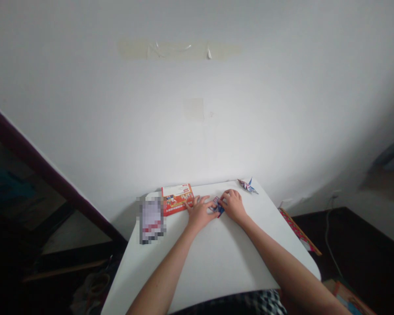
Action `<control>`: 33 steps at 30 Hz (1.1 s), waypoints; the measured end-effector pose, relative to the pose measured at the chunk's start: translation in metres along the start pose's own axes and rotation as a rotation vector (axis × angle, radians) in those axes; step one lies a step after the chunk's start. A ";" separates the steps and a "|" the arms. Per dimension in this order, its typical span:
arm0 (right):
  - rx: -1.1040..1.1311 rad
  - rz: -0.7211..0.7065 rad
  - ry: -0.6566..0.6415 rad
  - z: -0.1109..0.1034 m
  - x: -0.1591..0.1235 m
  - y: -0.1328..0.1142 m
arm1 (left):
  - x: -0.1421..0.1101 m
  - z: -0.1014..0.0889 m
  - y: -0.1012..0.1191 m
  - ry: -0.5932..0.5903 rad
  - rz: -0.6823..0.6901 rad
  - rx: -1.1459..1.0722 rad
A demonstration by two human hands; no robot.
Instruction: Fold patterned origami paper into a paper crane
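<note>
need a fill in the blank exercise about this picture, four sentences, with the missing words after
1. Between the bare left hand and bare right hand is a small, blue patterned piece of folded ____.
2. The flat red-and-white rectangular packet lies nearer the ____ hand.
3. The smooth, round-cornered table is coloured ____.
4. Of its two far corners, the blue-and-white folded paper bird sits nearer the ____ one.

Missing words: paper; left; white; right

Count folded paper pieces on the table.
2: patterned piece between left hand and right hand; paper crane near far right corner of table. Hands may hide more.
</note>
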State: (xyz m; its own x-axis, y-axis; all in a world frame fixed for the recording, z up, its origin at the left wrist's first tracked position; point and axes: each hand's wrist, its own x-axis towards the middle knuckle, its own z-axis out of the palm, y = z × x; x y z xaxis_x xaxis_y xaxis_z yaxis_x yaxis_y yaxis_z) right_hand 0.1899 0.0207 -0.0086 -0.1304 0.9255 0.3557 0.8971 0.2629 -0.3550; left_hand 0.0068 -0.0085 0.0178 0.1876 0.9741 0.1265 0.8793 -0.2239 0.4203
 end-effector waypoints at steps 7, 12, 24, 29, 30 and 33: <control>-0.014 0.017 -0.015 -0.004 0.001 -0.005 | 0.000 0.001 0.000 0.012 0.009 -0.002; -0.032 0.014 -0.023 -0.006 0.000 -0.008 | -0.001 0.001 0.000 0.020 0.012 0.006; -0.076 0.010 -0.024 -0.006 0.000 -0.009 | 0.000 0.006 -0.004 0.037 0.032 0.022; -0.068 0.011 -0.025 -0.004 0.000 -0.007 | -0.001 0.008 -0.004 0.052 0.033 0.019; -0.064 0.009 -0.026 -0.004 0.001 -0.007 | -0.001 0.008 -0.004 0.053 0.034 0.019; -0.057 0.009 -0.029 -0.004 0.001 -0.006 | -0.001 0.008 -0.003 0.047 0.028 0.015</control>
State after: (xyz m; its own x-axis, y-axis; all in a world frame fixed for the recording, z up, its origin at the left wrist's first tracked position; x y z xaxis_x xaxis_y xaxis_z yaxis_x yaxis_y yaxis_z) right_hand 0.1858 0.0189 -0.0028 -0.1334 0.9354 0.3273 0.9210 0.2390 -0.3077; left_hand 0.0071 -0.0082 0.0095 0.1920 0.9648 0.1799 0.8806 -0.2503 0.4023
